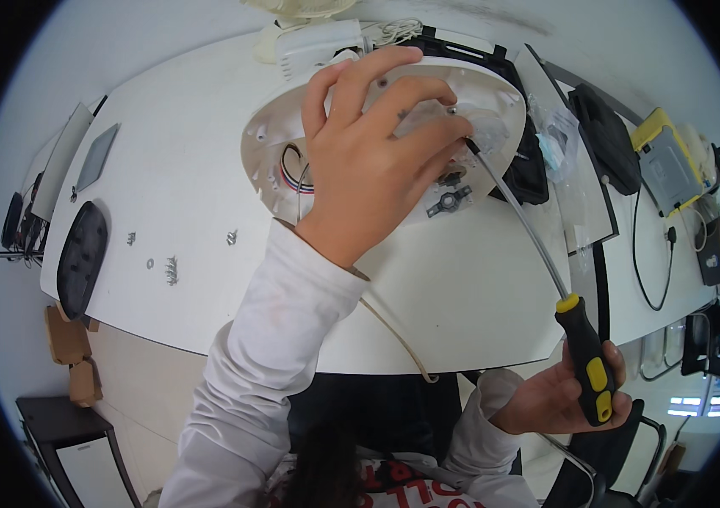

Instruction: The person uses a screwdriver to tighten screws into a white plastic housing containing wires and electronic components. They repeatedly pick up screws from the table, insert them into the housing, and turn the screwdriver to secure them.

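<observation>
A white oval plastic housing (260, 140) lies at the far middle of the table, its hollow side showing. Over it reaches my left hand (377, 144), fingers curled; forefinger and hidden thumb pinch at the tip of a screwdriver, and whatever sits between them is too small to make out. My right hand (559, 394) grips the black and yellow handle of that long screwdriver (525, 222), its shaft slanting up and left into the housing. Coloured wires (292, 173) show inside, left of my wrist. A small dark grey part (449, 201) sits at the housing's near edge.
Small screws (172, 271) and a washer (150, 264) lie on the white table (462, 296) at left, beside a black oval cover (82, 258). A black case (534, 173) and clear plastic bags (563, 144) stand right of the housing. A cable (398, 339) crosses the near edge.
</observation>
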Available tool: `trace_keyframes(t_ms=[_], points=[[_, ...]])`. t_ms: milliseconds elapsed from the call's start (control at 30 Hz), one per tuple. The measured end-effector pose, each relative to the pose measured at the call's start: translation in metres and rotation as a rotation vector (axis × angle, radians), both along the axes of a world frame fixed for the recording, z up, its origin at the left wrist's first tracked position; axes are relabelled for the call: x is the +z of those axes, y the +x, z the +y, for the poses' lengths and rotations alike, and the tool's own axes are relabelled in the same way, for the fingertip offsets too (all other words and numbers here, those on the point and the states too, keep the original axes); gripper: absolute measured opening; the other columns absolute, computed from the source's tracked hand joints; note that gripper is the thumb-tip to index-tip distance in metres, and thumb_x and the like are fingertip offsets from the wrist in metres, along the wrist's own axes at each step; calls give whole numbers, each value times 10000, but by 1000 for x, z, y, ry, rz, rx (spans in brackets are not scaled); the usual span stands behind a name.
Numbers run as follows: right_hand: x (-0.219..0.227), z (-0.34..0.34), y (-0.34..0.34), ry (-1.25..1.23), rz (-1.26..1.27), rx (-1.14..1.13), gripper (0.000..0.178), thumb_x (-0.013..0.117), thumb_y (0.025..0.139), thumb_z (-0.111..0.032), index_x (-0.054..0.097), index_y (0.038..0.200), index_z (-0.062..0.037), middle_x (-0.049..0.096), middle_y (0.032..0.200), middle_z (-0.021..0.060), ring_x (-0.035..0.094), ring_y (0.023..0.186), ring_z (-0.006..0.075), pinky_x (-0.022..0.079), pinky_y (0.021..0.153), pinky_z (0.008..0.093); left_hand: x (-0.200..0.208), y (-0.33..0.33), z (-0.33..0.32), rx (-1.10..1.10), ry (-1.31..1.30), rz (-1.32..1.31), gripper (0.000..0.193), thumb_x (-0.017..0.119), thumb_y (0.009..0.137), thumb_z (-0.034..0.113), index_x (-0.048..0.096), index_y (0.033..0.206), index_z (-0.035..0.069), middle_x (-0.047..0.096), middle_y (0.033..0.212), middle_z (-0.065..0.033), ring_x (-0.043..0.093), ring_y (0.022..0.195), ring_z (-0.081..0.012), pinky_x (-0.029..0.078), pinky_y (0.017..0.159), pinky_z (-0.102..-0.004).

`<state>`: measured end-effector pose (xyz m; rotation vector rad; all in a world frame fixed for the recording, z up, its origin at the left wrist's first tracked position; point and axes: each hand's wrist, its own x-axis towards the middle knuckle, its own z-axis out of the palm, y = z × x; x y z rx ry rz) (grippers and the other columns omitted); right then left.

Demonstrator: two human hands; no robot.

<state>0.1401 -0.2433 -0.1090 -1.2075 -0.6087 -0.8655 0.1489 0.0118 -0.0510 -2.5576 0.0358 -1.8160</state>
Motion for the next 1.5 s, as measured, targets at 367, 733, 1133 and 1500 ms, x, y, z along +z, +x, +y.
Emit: trace_keyframes(t_ms=[367,733,1133,1500], points=[[-2,0,2,-9,6,1,505,762,742,-173,420,1109,-232,554,1100,117,561,977,217,544,781,333,-2,5,3,-14,13,-61,226,761,561,179,648,749,234,590,903,106,506,1085,-179,300,902,-404],[-1,1,1,-21,22,-29,505,760,751,-212,414,1118,-236,554,1081,116,560,964,216,536,767,331,1,0,-1,4,8,4,174,760,609,167,692,747,248,627,941,104,494,1116,-200,274,890,-362],[-6,-6,1,41,19,99,542,761,717,-110,441,1136,-239,550,1131,127,561,1006,239,536,796,346,1,0,-1,7,6,5,158,764,618,180,683,741,236,626,928,103,498,1109,-201,284,884,-360],[-3,-3,0,6,25,49,534,763,730,-111,424,1125,-230,534,1120,123,534,1025,220,527,813,343,0,2,-2,6,0,-3,190,772,592,160,683,740,238,626,909,106,503,1104,-203,282,882,-368]])
